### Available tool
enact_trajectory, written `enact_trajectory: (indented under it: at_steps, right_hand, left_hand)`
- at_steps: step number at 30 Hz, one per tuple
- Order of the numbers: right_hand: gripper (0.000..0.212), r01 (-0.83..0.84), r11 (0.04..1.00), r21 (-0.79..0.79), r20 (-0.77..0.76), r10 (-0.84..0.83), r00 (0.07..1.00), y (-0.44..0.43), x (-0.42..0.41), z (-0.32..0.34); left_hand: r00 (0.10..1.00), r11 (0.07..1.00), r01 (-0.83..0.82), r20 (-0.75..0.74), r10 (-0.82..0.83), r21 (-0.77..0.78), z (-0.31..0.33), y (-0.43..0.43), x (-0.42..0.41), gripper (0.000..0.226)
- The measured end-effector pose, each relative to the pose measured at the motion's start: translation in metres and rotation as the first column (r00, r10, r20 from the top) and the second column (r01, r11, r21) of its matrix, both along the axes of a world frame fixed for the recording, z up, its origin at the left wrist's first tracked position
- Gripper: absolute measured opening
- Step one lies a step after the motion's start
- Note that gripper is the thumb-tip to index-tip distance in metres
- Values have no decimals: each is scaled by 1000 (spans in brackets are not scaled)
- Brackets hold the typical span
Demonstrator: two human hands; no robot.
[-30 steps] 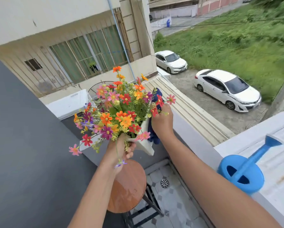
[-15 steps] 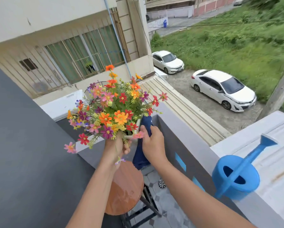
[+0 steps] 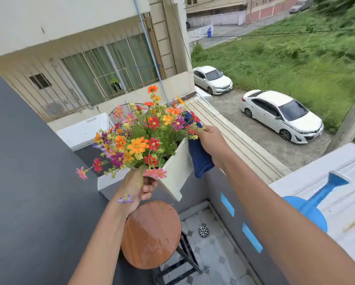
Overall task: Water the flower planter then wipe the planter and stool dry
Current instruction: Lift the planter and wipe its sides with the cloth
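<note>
A white rectangular planter (image 3: 175,168) full of many-coloured flowers (image 3: 143,136) is lifted and tilted in the air above a round wooden stool (image 3: 152,233). My left hand (image 3: 140,185) grips the planter from below at its near side. My right hand (image 3: 210,144) presses a dark blue cloth (image 3: 199,159) against the planter's right end wall, near the rim. The stool's seat glistens with water along its upper and right parts.
A blue watering can (image 3: 314,204) stands on the grey ledge (image 3: 337,212) at the right, partly behind my right forearm. A dark grey wall (image 3: 28,182) runs along the left. The tiled balcony floor below has a round drain (image 3: 203,231). Cars are parked far below.
My right hand with the cloth dropped down the planter's right side, then rose again to the rim. The planter now shows its white end wall more fully.
</note>
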State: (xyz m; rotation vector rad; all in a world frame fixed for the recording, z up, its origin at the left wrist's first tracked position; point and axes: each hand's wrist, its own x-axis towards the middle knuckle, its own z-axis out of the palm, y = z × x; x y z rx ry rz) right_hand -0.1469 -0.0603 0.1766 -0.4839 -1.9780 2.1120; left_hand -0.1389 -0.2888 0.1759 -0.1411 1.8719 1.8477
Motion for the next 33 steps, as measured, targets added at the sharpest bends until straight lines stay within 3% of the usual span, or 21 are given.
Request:
enact_trajectory:
  at_steps: [1, 4, 8, 14, 17, 19, 22, 27, 31, 33]
  right_hand:
    - [23, -67, 997, -49, 34, 68, 997, 4, 1, 2]
    - [25, -165, 986, -4, 100, 165, 981, 11, 2, 2]
    - [22, -231, 970, 79, 182, 213, 960, 21, 5, 4]
    - [25, -329, 942, 61, 286, 300, 910, 17, 8, 0]
    - [30, -356, 918, 174, 304, 293, 906, 18, 11, 6]
    - [26, -289, 948, 131, 265, 247, 932, 13, 10, 2]
    - [19, -129, 992, -4, 200, 127, 971, 1, 8, -6]
    - [26, 136, 988, -80, 140, -124, 982, -27, 9, -23]
    - [25, 244, 965, -92, 81, -237, 968, -41, 13, -27]
    - [27, 258, 960, -106, 46, -254, 966, -44, 17, -27]
  left_hand:
    - [1000, 1000, 5, 19, -6, 2, 1, -5, -1, 35]
    - [1000, 1000, 11, -22, -11, -10, 2, -17, -1, 29]
    - [995, 992, 47, -80, -57, -115, 10, -21, 3, 32]
    - [988, 985, 89, -109, -105, -146, 12, -35, 10, 30]
    - [990, 987, 82, -103, -97, -135, 13, -41, 8, 28]
    - [992, 988, 31, -115, -49, -152, 13, -38, 6, 17]
    - [984, 984, -119, -147, 99, -133, 7, -27, -7, 40]
    - [884, 896, -426, -268, 382, -128, -6, -8, -21, 27]
    - [931, 905, -356, -173, 322, -234, -29, 10, 4, 37]
    - [952, 938, -298, -130, 278, -177, -34, 23, 16, 37]
